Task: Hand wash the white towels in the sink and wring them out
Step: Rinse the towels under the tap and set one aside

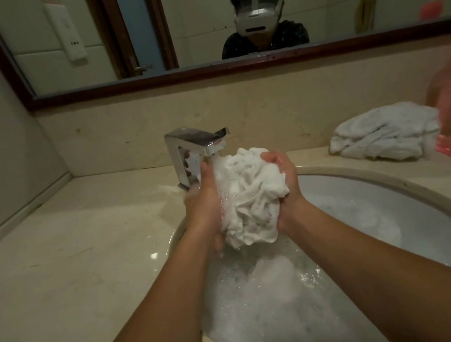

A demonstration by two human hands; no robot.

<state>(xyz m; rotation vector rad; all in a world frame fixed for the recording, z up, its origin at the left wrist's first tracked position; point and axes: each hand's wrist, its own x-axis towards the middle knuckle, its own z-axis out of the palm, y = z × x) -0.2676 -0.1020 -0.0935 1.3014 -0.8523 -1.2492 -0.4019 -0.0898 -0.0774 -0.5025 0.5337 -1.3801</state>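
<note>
Grasping a bunched white towel between them, the left hand and right hand hold it over the sink, just under the faucet.

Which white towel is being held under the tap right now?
The bunched towel between the left hand and right hand, above the sink. The other towel lies untouched on the counter at the right.
</note>
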